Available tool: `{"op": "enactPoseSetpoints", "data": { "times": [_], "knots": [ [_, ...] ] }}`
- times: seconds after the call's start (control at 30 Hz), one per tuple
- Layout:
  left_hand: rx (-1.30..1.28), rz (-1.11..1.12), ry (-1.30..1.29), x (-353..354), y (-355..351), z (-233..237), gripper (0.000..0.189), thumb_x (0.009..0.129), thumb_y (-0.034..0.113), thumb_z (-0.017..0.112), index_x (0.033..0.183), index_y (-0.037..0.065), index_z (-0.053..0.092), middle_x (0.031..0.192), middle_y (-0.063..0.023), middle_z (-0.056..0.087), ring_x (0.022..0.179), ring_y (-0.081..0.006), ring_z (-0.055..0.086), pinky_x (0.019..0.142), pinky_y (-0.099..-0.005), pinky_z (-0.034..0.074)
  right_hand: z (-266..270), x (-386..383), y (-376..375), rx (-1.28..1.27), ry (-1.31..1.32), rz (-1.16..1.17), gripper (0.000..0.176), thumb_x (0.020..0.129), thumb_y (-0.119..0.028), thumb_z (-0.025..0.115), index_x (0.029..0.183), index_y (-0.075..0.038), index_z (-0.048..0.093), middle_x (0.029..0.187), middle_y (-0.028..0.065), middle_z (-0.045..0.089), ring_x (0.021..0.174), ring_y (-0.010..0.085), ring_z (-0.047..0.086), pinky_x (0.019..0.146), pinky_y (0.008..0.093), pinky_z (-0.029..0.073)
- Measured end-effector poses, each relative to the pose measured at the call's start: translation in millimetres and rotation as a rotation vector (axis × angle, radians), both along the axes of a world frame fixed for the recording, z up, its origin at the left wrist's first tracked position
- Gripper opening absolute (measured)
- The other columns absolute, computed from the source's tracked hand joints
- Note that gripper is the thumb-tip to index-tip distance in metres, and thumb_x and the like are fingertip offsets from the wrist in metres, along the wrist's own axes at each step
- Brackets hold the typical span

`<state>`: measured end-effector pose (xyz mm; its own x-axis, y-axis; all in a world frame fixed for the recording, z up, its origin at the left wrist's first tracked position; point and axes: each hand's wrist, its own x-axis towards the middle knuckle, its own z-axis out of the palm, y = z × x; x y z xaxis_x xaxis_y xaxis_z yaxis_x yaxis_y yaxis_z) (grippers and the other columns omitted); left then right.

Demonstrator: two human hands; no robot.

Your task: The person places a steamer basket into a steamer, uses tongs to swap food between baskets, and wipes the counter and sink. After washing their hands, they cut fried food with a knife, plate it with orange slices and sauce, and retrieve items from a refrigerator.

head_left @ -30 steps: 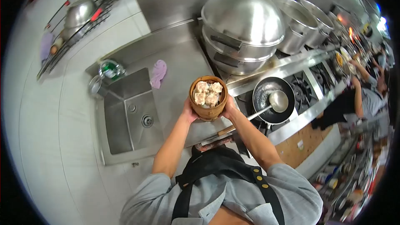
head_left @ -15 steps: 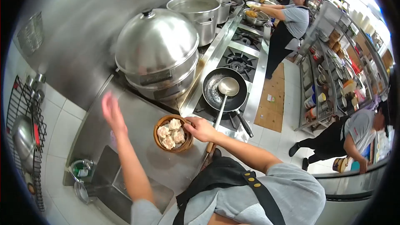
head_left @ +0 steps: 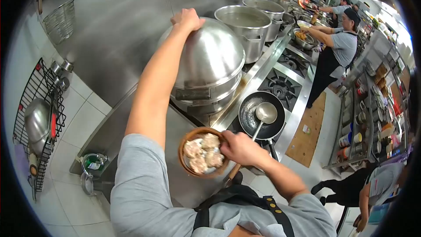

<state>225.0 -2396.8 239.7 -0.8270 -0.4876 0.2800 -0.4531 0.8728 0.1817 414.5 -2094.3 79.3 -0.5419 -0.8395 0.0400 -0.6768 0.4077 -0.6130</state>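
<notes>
My left hand (head_left: 187,19) is closed on top of the domed metal lid (head_left: 215,55), over where its knob sits; the knob is hidden under the fingers. The lid rests on a metal steamer (head_left: 210,98), slightly tilted as far as I can see. In my right hand (head_left: 245,149) is the rim of a round wooden basket (head_left: 182,151), held above the steel counter (head_left: 184,123). Several pale dumplings (head_left: 202,152) lie inside the basket.
A black pan (head_left: 250,114) with a ladle (head_left: 266,113) sits on the stove right of the steamer. Tall pots (head_left: 245,28) stand behind. A wire rack (head_left: 30,101) hangs at left. People (head_left: 344,46) work at far right, near shelves (head_left: 351,118).
My left hand has moved up and onto the lid's top. My right hand has raised the basket off the counter, closer to the camera. The view has shifted left.
</notes>
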Motion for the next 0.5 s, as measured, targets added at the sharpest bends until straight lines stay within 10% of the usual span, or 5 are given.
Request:
{"op": "enactPoseSetpoints", "data": {
  "times": [0.33,0.47,0.5],
  "knots": [
    [0.188,-0.162,0.182,-32.1,-134.5,36.5,0.044,0.071,0.039,0.065,0.089,-0.001,0.069,0.091,-0.0185,0.068,0.085,-0.0308,0.066,0.074,-0.0372,0.052,140.8,-95.4,82.3,0.334,0.109,-0.282,0.028,0.074,-0.014,0.056,0.097,0.001,0.061,0.070,0.0202,0.062,0.065,0.0289,0.064,0.061,0.0376,0.051],
    [0.567,-0.146,0.283,35.6,-184.2,63.0,0.035,0.074,0.042,0.064,0.064,0.009,0.063,0.050,0.0030,0.044,0.041,-0.0075,0.032,0.039,-0.0271,0.023,169.4,-175.6,58.5,0.194,0.292,-0.305,0.021,0.073,-0.014,0.056,0.077,0.006,0.061,0.066,0.0233,0.059,0.062,0.0256,0.062,0.058,0.0387,0.049],
    [0.560,-0.139,0.284,43.5,-196.6,62.1,0.035,0.074,0.042,0.064,0.064,0.009,0.063,0.050,0.0030,0.044,0.041,-0.0075,0.032,0.039,-0.0271,0.023,162.8,-213.3,51.1,0.184,0.359,-0.254,0.017,0.074,-0.012,0.054,0.077,0.005,0.057,0.054,0.0090,0.054,0.048,0.0133,0.056,0.047,0.0309,0.045]
  ]
}}
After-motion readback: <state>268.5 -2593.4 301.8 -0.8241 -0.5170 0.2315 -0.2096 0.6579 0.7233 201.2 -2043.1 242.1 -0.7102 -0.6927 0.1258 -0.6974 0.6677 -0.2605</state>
